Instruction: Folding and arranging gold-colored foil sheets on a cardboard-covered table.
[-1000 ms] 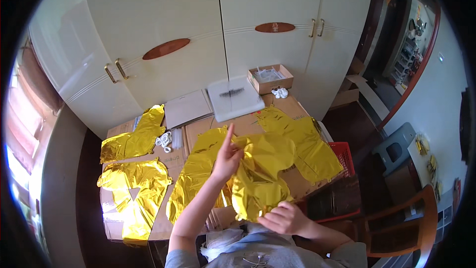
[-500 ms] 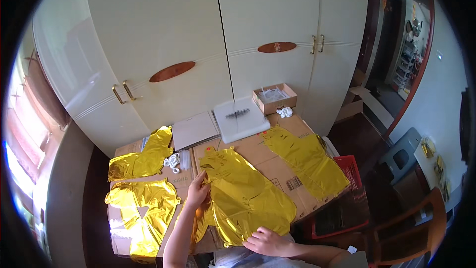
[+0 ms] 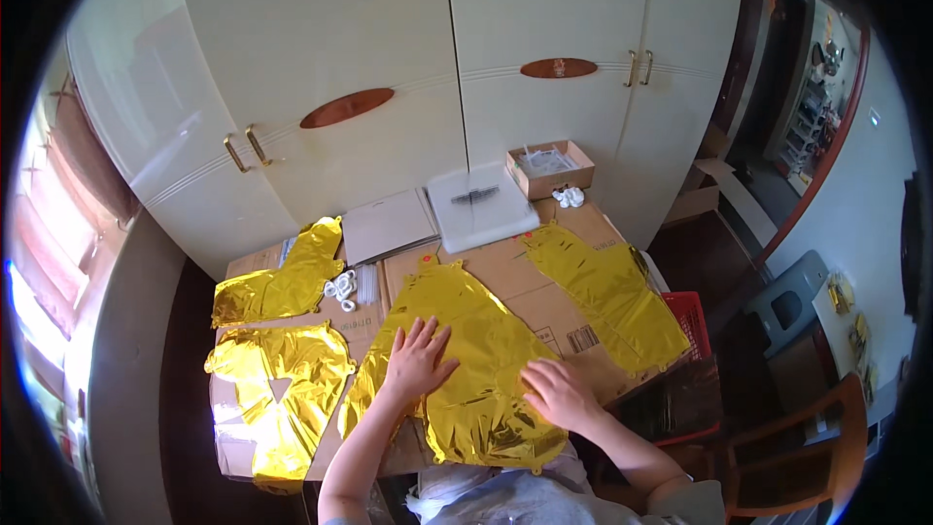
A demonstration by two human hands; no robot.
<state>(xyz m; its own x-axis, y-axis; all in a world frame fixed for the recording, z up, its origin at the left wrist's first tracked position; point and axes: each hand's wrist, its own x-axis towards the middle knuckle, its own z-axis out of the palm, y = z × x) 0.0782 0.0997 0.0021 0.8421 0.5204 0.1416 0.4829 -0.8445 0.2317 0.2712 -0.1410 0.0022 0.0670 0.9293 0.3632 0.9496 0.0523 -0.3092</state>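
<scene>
A large flat gold foil balloon (image 3: 481,326) lies across the middle of the cardboard-covered table, its shiny film creased toward the near edge. My left hand (image 3: 418,362) rests on its left part, fingers spread. On the balloon's right side, my right hand (image 3: 564,394) lies palm down with fingers loosely stretched out and touching the film. Neither hand grips anything. Another flat gold balloon (image 3: 617,306) lies to the right. Two more are on the left: an angled gold balloon (image 3: 282,277) farther back, and a gold balloon with a small opening (image 3: 287,369) nearer me.
Along the back stand a small carton (image 3: 585,180) of clear plastic pieces, a translucent packet (image 3: 486,224) and grey flat sheets (image 3: 389,224). White rolls (image 3: 340,288) sit between the balloons. Tall cabinets (image 3: 340,19) stand behind; a red crate (image 3: 690,316) and wooden chair (image 3: 846,428) are right.
My left hand has let go of the balloon's upper left edge and now lies flat on it. My right hand has moved up and right from the near edge. The balloon lies flatter and wider.
</scene>
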